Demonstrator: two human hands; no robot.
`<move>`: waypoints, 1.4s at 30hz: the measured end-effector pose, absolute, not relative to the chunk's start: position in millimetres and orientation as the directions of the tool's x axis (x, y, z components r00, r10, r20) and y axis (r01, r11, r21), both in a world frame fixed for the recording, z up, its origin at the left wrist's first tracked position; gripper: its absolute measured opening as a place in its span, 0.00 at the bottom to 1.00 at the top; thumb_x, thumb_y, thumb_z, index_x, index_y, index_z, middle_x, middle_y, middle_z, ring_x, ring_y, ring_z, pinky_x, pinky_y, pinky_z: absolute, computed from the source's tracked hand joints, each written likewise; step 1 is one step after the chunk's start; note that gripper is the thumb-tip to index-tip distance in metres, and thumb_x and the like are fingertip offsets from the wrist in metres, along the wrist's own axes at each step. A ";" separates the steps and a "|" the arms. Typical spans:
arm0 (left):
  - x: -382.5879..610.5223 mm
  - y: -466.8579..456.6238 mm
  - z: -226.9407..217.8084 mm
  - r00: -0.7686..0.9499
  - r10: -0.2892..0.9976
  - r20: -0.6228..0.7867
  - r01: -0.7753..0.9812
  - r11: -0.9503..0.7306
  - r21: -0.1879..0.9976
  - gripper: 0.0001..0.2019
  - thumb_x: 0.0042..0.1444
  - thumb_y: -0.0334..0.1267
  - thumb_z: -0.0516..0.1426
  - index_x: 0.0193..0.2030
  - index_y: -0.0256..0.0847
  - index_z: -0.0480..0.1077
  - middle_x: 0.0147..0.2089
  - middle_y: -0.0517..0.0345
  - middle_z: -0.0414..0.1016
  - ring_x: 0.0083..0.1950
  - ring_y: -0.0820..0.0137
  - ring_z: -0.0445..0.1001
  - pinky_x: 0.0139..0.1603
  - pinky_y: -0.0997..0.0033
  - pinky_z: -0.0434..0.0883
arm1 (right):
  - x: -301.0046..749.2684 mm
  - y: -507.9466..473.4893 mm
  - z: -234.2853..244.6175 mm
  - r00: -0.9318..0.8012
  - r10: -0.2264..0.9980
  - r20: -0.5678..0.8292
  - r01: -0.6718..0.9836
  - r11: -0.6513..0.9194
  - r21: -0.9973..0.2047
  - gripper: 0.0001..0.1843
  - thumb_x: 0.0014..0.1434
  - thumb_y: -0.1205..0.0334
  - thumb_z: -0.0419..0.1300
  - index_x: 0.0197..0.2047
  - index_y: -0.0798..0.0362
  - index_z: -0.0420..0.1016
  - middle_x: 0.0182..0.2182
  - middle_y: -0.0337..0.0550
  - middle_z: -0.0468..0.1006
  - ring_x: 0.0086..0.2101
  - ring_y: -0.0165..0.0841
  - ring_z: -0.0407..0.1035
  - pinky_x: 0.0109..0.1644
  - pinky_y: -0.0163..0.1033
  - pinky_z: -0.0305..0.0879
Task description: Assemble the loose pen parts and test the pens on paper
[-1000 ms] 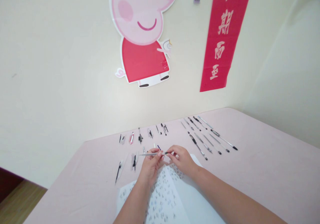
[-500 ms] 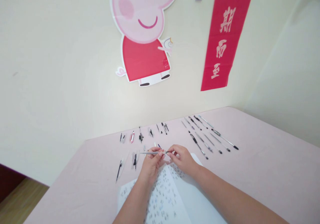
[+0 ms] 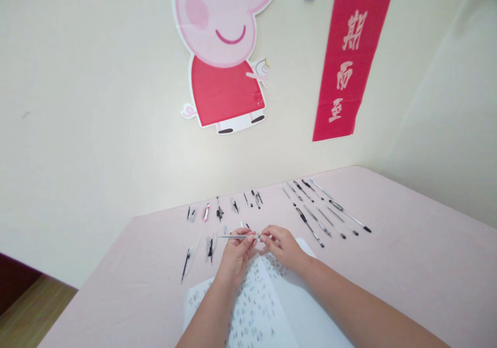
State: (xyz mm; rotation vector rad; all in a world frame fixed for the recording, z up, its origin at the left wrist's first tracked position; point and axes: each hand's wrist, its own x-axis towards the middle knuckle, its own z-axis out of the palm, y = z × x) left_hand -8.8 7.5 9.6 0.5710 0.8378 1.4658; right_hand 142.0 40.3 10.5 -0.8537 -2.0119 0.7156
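My left hand (image 3: 235, 255) and my right hand (image 3: 282, 244) meet above the far edge of a white sheet of paper (image 3: 267, 306) covered in handwriting. Together they hold a thin clear pen (image 3: 235, 237) level, its tip pointing left. The left fingers pinch its barrel; the right fingertips pinch its right end. Both hands are closed on it.
On the pink table (image 3: 407, 265) lie a row of whole pens (image 3: 324, 211) at the far right and several pen parts and caps (image 3: 219, 211) at the far left, plus a black pen (image 3: 185, 264). A cartoon pig cutout (image 3: 225, 53) and red banner (image 3: 349, 53) hang on the wall.
The hands have barely moved; the view has shifted slightly, and the pen stays pinched between both hands.
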 end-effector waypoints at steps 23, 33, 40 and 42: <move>-9.5 8.7 8.0 -0.108 0.984 -0.142 -0.609 0.047 0.792 0.16 0.39 0.29 0.66 0.36 0.37 0.68 0.33 0.58 0.77 0.34 0.76 0.75 0.39 0.79 0.71 | 143.4 41.0 3.9 -0.416 0.814 0.406 0.292 0.542 -0.788 0.04 0.59 0.63 0.51 0.36 0.52 0.65 0.31 0.39 0.71 0.29 0.28 0.64 0.30 0.31 0.59; -8.5 6.7 6.8 -0.046 0.986 -0.159 -0.604 0.099 0.791 0.17 0.39 0.31 0.66 0.36 0.38 0.68 0.33 0.58 0.77 0.35 0.76 0.75 0.38 0.79 0.70 | 142.1 44.1 3.0 -0.445 0.792 0.418 0.341 0.582 -0.738 0.17 0.63 0.59 0.46 0.25 0.54 0.66 0.23 0.38 0.70 0.27 0.29 0.64 0.33 0.34 0.59; -9.8 9.3 5.0 -0.074 0.987 -0.140 -0.611 0.066 0.789 0.15 0.40 0.29 0.65 0.37 0.38 0.68 0.34 0.58 0.77 0.35 0.76 0.75 0.38 0.78 0.71 | 143.0 42.0 4.0 -0.442 0.807 0.392 0.304 0.546 -0.781 0.14 0.63 0.57 0.46 0.31 0.53 0.66 0.26 0.39 0.71 0.28 0.29 0.65 0.32 0.33 0.59; -9.8 9.8 5.4 -0.090 0.986 -0.140 -0.614 0.056 0.788 0.15 0.40 0.29 0.66 0.36 0.38 0.68 0.33 0.58 0.77 0.34 0.76 0.75 0.37 0.79 0.71 | 143.0 40.8 5.4 -0.443 0.803 0.398 0.296 0.550 -0.781 0.08 0.61 0.58 0.49 0.35 0.52 0.66 0.29 0.39 0.71 0.29 0.29 0.65 0.31 0.32 0.60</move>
